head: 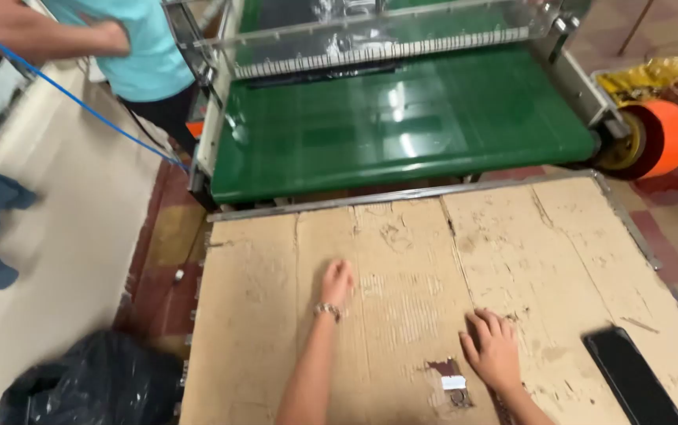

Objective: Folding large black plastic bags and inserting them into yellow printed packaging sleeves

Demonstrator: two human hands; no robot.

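My left hand (337,282) lies flat on a worn brown cardboard sheet (402,260) that covers a table, with a metal bracelet at its wrist. My right hand (492,346) rests palm down on the same cardboard, fingers spread, just right of a torn patch with a small white label (453,382). Neither hand holds anything. A flat black phone-like slab (630,376) lies on the cardboard to the right of my right hand.
Beyond the table runs a green conveyor belt (402,126) under a clear guard. An orange roll (662,138) sits at its right end. A person in a teal shirt (146,47) stands at far left. A black plastic bag (95,386) lies on the floor.
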